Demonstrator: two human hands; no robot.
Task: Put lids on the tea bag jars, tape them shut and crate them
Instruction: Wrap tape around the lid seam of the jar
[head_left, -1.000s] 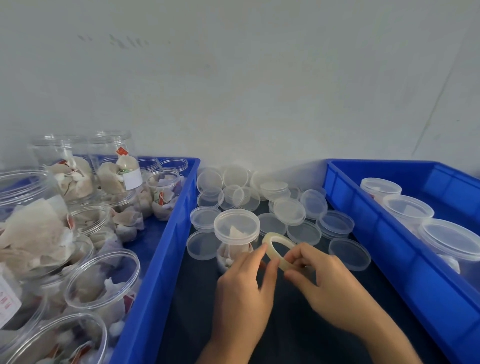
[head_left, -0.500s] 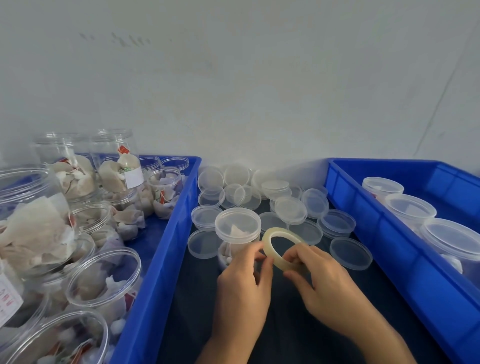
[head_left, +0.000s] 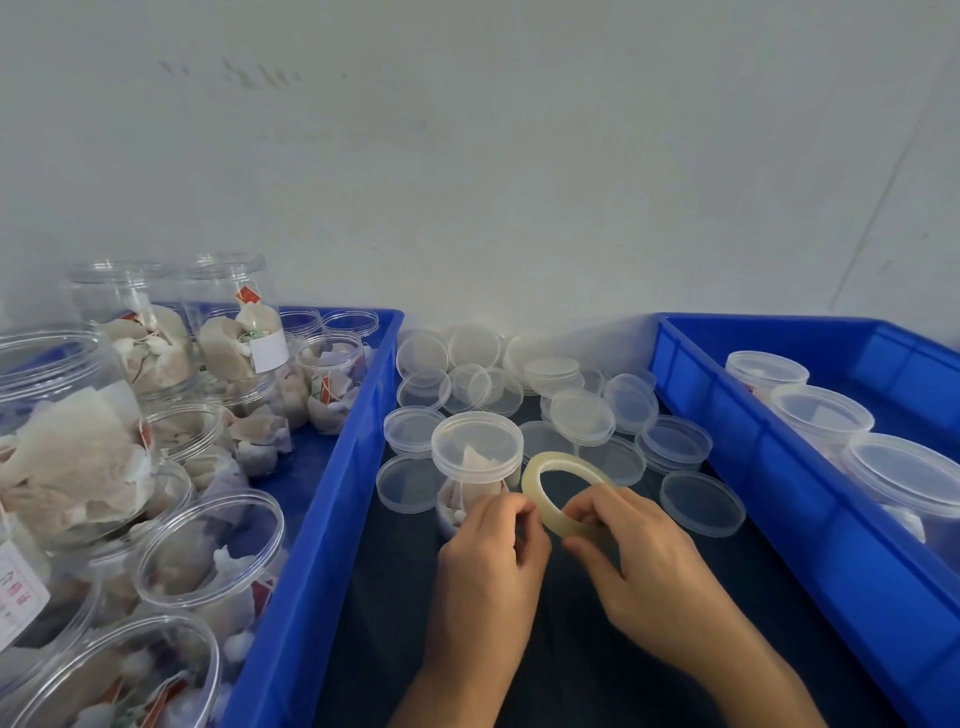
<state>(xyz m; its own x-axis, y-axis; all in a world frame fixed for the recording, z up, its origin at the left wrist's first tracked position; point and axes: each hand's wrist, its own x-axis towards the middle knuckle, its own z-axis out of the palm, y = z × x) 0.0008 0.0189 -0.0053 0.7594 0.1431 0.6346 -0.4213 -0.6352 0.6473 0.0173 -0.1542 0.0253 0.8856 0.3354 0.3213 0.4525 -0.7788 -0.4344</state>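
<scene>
Left crate (head_left: 311, 545): blue, holding open jars (head_left: 208, 551) of tea bags, none lidded. Dark counter (head_left: 374, 623) between the crates: loose clear lids (head_left: 582, 415) scattered at the rear; one lidded jar (head_left: 477, 457) upright just beyond the left hand (head_left: 488, 561). Left fingers (head_left: 519, 512) curled, pinching at the near-left edge of the tape roll (head_left: 558, 499). Right hand (head_left: 644, 561) grips the roll's lower right rim, thumb beneath, roll tilted and raised off the counter beside the jar. Right crate (head_left: 779, 509): blue, containing lidded jars (head_left: 821, 415)
</scene>
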